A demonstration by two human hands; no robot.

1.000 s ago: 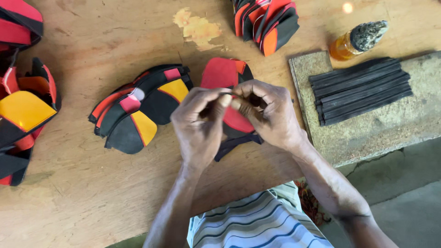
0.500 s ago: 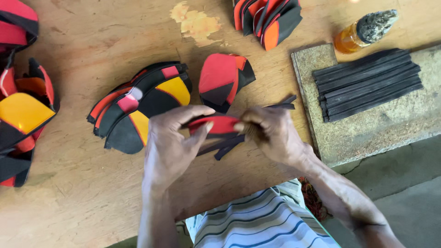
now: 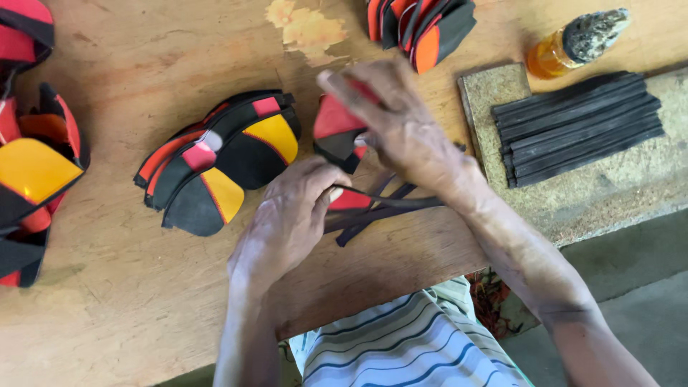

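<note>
The wooden desk fills nearly the whole view, its near edge cutting across above the person's striped shirt. At the right edge a rough stone slab lies on it, carrying a neat stack of black rubber strips. Along the left edge sits a heap of red, black and yellow cut pieces. A fanned pile of shaped pieces in red, black and yellow lies near the middle, just left of the hands. Another bundle of red and black pieces rests at the far edge, and an amber bottle lies tipped near the far right corner. The right hand reaches over a red and black piece, its grip blurred, so I cannot tell whether it closes. The left hand pinches black straps at a red piece close to the near edge.
</note>
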